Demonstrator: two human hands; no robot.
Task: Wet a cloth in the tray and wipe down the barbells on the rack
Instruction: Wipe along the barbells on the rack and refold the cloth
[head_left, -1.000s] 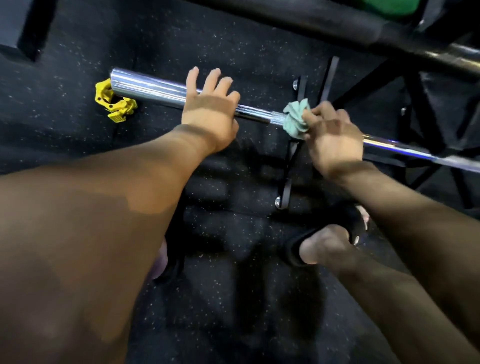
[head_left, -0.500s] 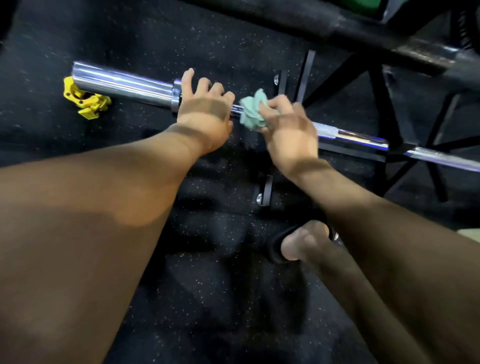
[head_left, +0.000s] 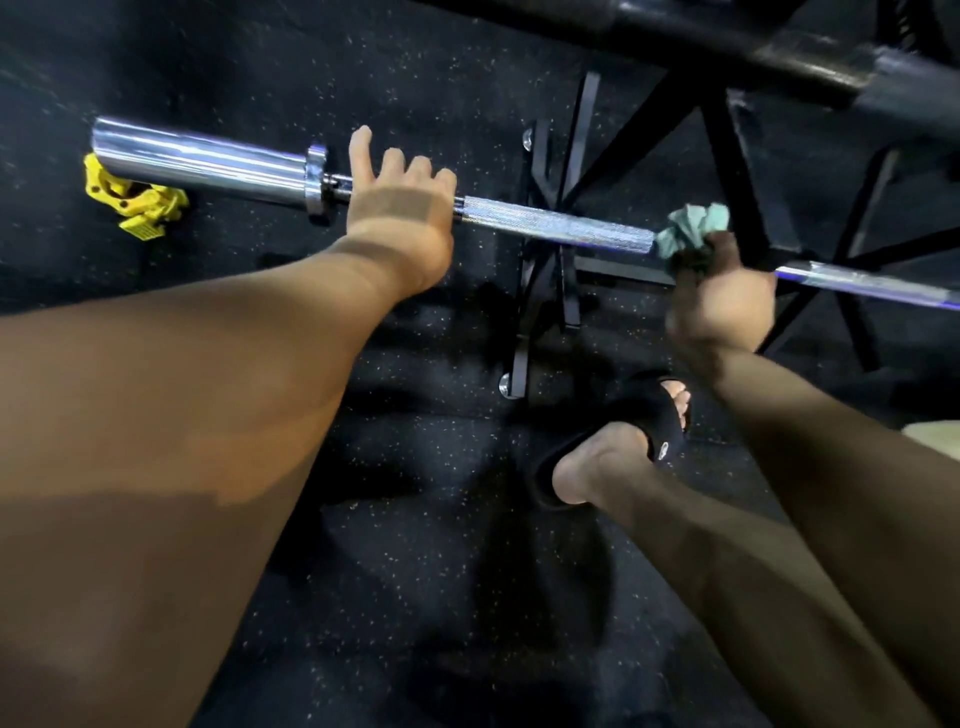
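Sliding out along the shaft, the right hand (head_left: 719, 301) now has the green cloth (head_left: 693, 231) well away from the left hand (head_left: 397, 218), where half a second ago the two were almost touching near the collar. That stroke leaves a long run of knurled steel showing between them, so I judge this end of the barbell (head_left: 550, 224) is being wiped in back-and-forth passes and the work is moving toward the middle.

The right hand's fingers are curled tight around the bunched cloth, pressing it against the bar; the wad sticks out above the fist. The left hand sits on the bar just inside the collar, fingers bent over the top of it, the index finger lifted straight; whether the thumb closes underneath I cannot tell.

The barbell lies across a black rack frame (head_left: 545, 249) low over the rubber floor (head_left: 415, 545), its sleeve end above a yellow collar clamp (head_left: 135, 200).
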